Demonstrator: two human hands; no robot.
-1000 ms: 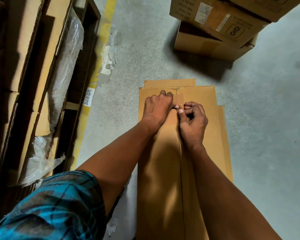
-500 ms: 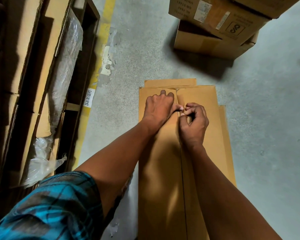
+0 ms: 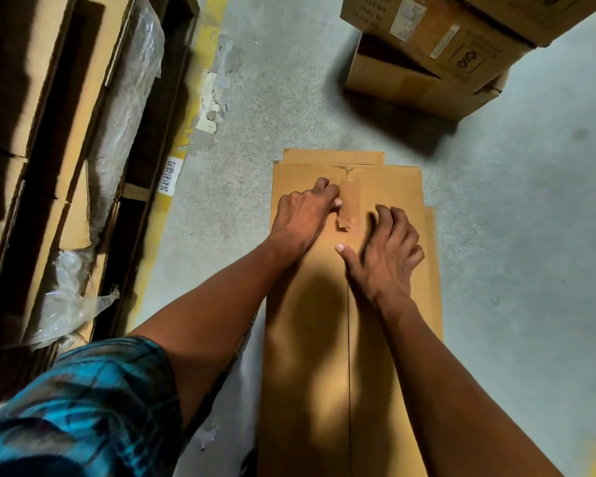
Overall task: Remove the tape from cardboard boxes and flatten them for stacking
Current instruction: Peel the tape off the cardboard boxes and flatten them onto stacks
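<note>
Grey concrete floor (image 3: 289, 80) fills my head view, with stacked boxes (image 3: 427, 53) at the top right. A flattened cardboard box (image 3: 386, 356) lies on it before me. My left hand (image 3: 303, 215), fingers curled, presses beside the tape (image 3: 350, 204), whose near end has lifted off the seam. My right hand (image 3: 386, 249) rests nearby, fingers spread, gripping nothing.
</note>
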